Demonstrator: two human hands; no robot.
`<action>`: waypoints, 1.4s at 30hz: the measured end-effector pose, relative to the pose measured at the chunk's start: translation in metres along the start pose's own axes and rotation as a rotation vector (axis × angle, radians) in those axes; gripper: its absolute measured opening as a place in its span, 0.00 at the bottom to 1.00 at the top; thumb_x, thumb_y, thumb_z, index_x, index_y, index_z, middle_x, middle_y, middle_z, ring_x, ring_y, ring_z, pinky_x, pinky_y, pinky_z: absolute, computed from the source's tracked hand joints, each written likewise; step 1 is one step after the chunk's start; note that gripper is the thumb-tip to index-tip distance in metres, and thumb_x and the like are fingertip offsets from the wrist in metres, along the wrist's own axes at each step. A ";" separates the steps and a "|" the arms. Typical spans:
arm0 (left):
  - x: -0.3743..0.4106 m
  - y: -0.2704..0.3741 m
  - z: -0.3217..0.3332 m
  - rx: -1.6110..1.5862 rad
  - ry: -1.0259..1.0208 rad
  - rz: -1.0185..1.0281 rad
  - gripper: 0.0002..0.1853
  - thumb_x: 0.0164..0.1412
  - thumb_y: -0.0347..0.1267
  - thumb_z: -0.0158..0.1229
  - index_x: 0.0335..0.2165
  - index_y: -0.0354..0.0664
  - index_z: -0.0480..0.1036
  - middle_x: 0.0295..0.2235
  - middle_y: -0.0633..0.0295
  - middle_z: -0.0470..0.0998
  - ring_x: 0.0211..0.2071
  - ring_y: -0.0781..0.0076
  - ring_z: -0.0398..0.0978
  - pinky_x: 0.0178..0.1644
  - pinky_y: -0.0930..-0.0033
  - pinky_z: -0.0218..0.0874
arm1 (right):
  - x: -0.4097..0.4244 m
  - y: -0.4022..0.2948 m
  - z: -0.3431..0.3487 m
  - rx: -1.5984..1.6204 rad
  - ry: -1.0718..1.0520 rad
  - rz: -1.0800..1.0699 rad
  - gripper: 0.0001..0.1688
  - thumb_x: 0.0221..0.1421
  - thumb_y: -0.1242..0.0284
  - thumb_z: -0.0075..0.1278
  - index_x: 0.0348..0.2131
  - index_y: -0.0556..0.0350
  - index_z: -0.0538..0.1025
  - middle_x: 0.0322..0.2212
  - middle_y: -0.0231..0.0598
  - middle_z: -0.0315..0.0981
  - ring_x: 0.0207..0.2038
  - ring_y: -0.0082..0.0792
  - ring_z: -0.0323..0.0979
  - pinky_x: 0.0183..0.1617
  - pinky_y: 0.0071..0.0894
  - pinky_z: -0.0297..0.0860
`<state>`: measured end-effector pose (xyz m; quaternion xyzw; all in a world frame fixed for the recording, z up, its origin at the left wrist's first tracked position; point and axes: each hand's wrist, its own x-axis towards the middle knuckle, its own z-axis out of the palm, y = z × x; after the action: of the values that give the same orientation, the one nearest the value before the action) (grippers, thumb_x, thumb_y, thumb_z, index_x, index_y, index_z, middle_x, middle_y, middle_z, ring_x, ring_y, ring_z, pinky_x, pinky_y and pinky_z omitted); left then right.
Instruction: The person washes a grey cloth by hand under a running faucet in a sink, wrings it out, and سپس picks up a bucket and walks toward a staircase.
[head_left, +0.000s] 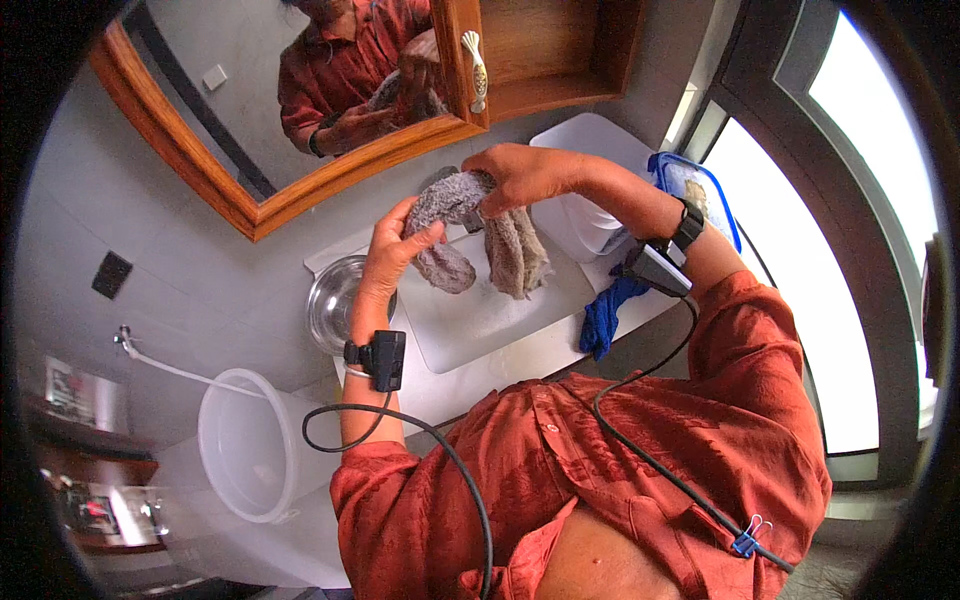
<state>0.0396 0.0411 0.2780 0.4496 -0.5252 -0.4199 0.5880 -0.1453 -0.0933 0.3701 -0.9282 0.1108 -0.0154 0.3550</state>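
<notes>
A wet-looking grey-brown cloth (512, 251) is held up over a white rectangular sink (457, 341), its ends hanging down. My left hand (397, 244) grips the bunched cloth from the left side, thumb across its front. My right hand (517, 176) holds its upper right part from above, fingers curled around it. The cloth arches between both hands. Part of the faucet (472, 221) shows behind the cloth; the rest is hidden.
A glass bowl (330, 307) stands left of the sink. On the right are a translucent white tub (577, 217), a blue-rimmed container (731, 210) and a blue cloth (604, 319). A wood-framed mirror cabinet (360, 176) hangs above. A white bucket (247, 450) stands lower left.
</notes>
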 end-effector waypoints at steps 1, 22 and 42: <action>0.000 -0.006 0.002 0.009 0.011 0.027 0.25 0.47 0.32 0.65 0.44 0.35 0.68 0.36 0.66 0.74 0.36 0.78 0.70 0.42 0.74 0.63 | 0.002 -0.001 -0.001 0.044 0.031 0.009 0.25 0.37 0.75 0.54 0.40 0.65 0.68 0.29 0.43 0.71 0.33 0.31 0.69 0.38 0.31 0.66; -0.029 -0.143 0.045 -0.407 -0.184 -0.254 0.56 0.39 0.76 0.33 0.49 0.37 0.63 0.39 0.54 0.75 0.44 0.67 0.72 0.48 0.65 0.63 | 0.033 -0.003 -0.009 0.577 0.731 0.060 0.25 0.46 0.76 0.57 0.46 0.50 0.68 0.32 0.33 0.74 0.32 0.25 0.71 0.30 0.26 0.68; -0.056 -0.134 0.074 -1.273 0.318 -0.494 0.50 0.43 0.71 0.42 0.52 0.42 0.58 0.44 0.55 0.70 0.46 0.54 0.69 0.52 0.48 0.59 | 0.021 0.058 0.130 0.024 0.692 -0.249 0.20 0.40 0.75 0.54 0.39 0.54 0.71 0.34 0.46 0.70 0.40 0.46 0.69 0.45 0.40 0.66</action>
<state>-0.0417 0.0557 0.1380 0.1803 0.0327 -0.6962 0.6941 -0.1216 -0.0544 0.2334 -0.8701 0.1105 -0.3729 0.3027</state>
